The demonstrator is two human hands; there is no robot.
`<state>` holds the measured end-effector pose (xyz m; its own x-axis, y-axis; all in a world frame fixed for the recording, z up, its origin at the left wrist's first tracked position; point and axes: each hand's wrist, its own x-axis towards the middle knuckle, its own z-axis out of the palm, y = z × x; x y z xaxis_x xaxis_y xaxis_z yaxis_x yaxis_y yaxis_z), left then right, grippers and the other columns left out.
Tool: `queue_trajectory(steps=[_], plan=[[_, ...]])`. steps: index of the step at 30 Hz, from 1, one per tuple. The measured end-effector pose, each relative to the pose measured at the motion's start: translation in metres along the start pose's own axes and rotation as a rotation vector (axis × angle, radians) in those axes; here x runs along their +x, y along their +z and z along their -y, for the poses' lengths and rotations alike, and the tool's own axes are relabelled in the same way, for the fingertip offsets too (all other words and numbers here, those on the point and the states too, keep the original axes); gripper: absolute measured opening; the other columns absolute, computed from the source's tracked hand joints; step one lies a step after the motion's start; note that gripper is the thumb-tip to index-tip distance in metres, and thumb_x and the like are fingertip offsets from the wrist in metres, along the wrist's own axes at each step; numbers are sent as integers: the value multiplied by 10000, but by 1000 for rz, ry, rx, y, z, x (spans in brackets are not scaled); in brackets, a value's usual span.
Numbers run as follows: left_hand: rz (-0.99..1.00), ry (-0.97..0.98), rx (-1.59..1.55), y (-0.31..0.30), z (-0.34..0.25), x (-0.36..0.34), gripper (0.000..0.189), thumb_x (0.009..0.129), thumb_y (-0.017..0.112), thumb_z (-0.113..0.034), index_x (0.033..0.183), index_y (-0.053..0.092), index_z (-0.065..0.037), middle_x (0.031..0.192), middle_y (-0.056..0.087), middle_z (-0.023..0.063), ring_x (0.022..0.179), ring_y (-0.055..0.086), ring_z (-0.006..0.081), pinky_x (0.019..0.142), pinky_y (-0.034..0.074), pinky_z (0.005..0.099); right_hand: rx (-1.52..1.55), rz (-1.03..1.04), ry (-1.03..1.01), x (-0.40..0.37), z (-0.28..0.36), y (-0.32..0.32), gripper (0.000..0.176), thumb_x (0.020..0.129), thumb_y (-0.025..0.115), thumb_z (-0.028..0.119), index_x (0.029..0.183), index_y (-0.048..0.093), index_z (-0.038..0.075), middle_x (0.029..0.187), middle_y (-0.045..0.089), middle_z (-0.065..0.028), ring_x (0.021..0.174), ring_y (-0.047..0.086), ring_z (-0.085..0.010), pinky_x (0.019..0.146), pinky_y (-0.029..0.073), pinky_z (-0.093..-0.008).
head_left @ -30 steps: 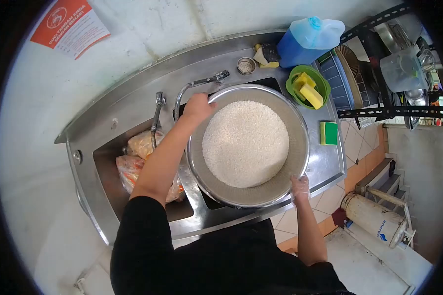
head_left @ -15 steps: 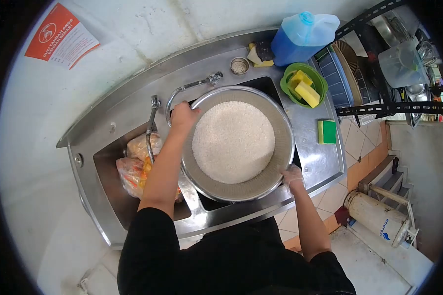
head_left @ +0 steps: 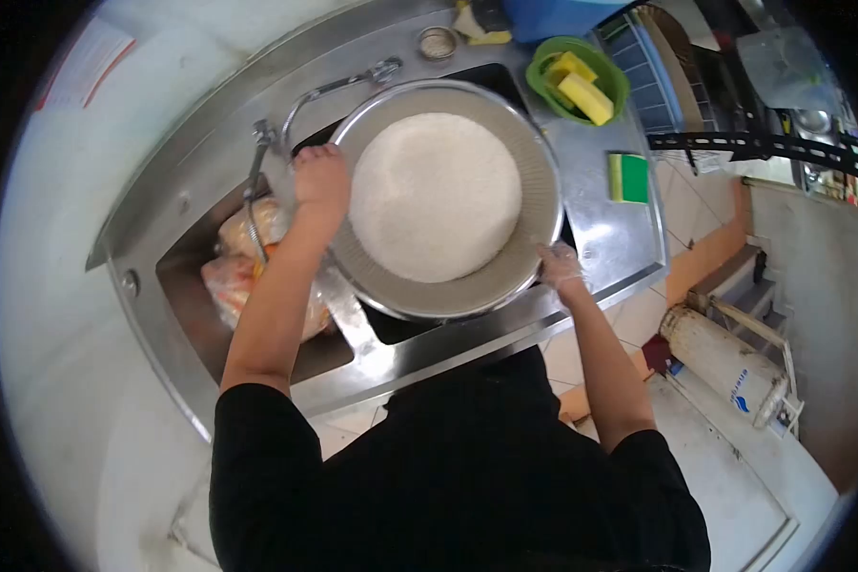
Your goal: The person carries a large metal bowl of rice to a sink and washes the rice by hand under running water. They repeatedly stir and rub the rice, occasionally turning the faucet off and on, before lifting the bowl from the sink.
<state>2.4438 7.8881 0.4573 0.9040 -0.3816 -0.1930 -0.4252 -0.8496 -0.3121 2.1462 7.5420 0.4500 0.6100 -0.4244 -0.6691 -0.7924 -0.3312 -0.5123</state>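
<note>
A large round metal basin [head_left: 541, 191] with a ribbed inner wall sits over the right-hand sink bowl, holding a broad bed of white rice [head_left: 436, 197]. On the basin's left edge my left hand [head_left: 321, 183] is closed, its fingers curled at the rim and partly hidden. My right hand [head_left: 562, 269], in a clear plastic glove, grips the rim at the lower right with the thumb on top. The basin looks level, and its underside is out of sight.
Bagged food [head_left: 248, 257] lies in the left sink bowl under a flexible tap [head_left: 255, 176]. Another tap [head_left: 338, 86] arches behind the basin. To the right are a green bowl [head_left: 548, 100] with yellow sponges, a green-yellow sponge [head_left: 629, 178] and a blue jug [head_left: 558, 17].
The whole view has shifted, so the sink and basin appear higher. My left hand has slid slightly down along the basin's left edge; my right hand keeps its hold on the rim.
</note>
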Motion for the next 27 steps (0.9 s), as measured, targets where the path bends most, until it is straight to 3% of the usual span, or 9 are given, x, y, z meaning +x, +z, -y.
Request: queue_trajectory(steps=[1,4,10,13,17,19,21,22,27], plan=[[10,-16,27,-2,6,-6,256,916,577,-160,1131,652,-42,1142,691,142,1107,612,287,910,509,384,247,4,-34,25,-45,19,600,983,562,519,1139,679,-49,1094,708,-262,1032,672,-399,914,504,-433],[236,226,266,-20,14,-8,264,917,599,-163,1097,731,-23,1136,706,125,1127,620,285,939,496,375,-133,41,-151,20,-17,3,622,987,555,527,1131,656,-69,1089,689,-307,1097,650,-437,949,493,-472],[429,61,244,-39,5,16,264,940,607,-169,1129,747,-49,1206,705,144,1201,615,315,983,491,412,-79,-36,-87,25,-24,14,575,965,595,496,1100,615,-63,1098,668,-327,1083,630,-496,935,505,-511],[292,-105,406,-61,9,36,252,946,606,-183,1119,760,-84,1228,706,142,1215,614,326,970,499,430,-11,-32,-54,20,-16,16,523,944,643,445,1091,606,-56,1114,659,-331,1057,635,-506,914,513,-527],[475,-5,477,-62,19,45,269,940,612,-205,1145,762,-117,1221,726,84,1227,632,283,927,507,400,-10,-65,-107,29,-26,24,460,920,686,371,1079,602,-52,1097,663,-327,1036,644,-500,903,521,-531],[487,80,527,-63,17,36,242,954,583,-175,1071,787,-119,1159,744,63,1065,687,301,779,524,427,44,-25,-67,29,-27,22,450,926,678,361,1094,599,-49,1097,664,-323,1042,646,-494,909,521,-527],[621,97,565,-87,0,14,260,975,558,-196,1065,791,-123,1174,740,79,1161,652,288,926,494,435,63,7,-85,23,-20,13,460,926,678,362,1120,596,-48,1101,672,-307,1045,651,-487,915,524,-519],[397,167,557,-83,-1,-5,279,966,546,-208,1064,787,-110,1162,737,100,1233,600,286,1089,390,468,70,51,-51,22,-14,7,501,930,673,387,1162,589,-48,1143,662,-305,1086,642,-476,947,513,-510],[338,418,487,-105,-50,-78,273,912,549,-130,1100,743,-95,1128,707,90,1167,599,301,1199,281,527,128,151,-58,39,-37,14,607,942,642,480,1228,579,-52,1240,621,-317,1157,611,-466,995,488,-493]])
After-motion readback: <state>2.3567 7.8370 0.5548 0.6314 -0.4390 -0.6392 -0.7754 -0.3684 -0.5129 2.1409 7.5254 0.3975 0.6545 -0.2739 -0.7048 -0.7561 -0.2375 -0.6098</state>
